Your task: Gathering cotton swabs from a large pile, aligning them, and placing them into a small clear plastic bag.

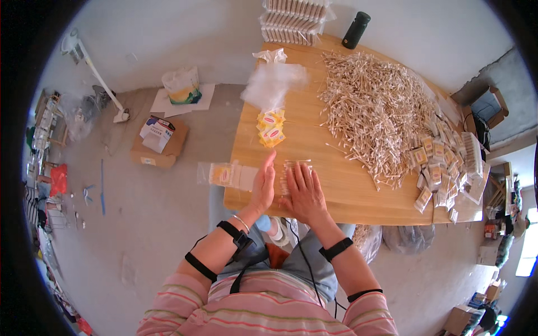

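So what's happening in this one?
A person at a wooden table lays the right hand over a small bunch of cotton swabs; the left hand is held on edge beside it. A clear bag lies further left, yellow cards ahead, a big swab heap to the right.

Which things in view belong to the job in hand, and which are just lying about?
Apparently part of the job:
swabs under the right hand
swab heap
yellow cards
translucent plastic
yellow-labelled packet beside the left hand
small packs

Apparently just lying about:
dark bottle
cardboard box
blue strip
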A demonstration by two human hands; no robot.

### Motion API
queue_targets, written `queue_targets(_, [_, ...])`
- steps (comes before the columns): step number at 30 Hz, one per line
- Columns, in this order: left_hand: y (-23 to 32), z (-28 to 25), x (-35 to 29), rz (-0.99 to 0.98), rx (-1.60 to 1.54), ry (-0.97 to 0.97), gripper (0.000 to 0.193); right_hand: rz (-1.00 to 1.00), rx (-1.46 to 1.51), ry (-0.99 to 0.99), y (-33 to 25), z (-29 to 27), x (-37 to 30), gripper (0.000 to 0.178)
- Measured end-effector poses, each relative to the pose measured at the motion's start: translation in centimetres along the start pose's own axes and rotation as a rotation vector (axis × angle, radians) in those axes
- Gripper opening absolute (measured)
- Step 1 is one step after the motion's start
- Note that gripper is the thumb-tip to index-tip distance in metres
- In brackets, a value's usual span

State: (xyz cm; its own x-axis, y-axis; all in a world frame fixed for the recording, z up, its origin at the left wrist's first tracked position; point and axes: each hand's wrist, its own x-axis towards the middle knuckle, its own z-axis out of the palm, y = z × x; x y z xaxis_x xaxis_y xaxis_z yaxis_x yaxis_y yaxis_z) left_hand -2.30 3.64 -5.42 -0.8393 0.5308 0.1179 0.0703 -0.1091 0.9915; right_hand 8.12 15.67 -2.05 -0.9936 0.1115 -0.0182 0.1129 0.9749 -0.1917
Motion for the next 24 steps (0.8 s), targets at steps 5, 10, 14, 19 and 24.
queue_targets(5, [0.2,0.0,0.1,0.002,0.004,0.023,0.055,0.030,0.001,-0.022,1.0,0.4,1.0,0.081])
queue_targets(10, [0.5,-2.1,0.0,0.077,0.219,0.108,0.037,0.202,0.287,0.399,0.5,-0.1,-1.0,0.048])
queue_targets(14, [0.6,-2.3,0.0,0.054,0.338,0.109,0.026,0.156,0.350,0.337,-3.0,1.0,-1.4,0.025])
queue_targets(19, [1.2,-1.5,-0.5,0.045,0.468,0.011,0.027,0.248,0.360,0.328,-4.7,2.9,-1.2,0.016])
queue_targets(24, [0.8,-1.3,-0.7,0.287,0.631,-0.052,0.024,0.169,0.361,0.293,-3.2,2.9,-1.5,0.012])
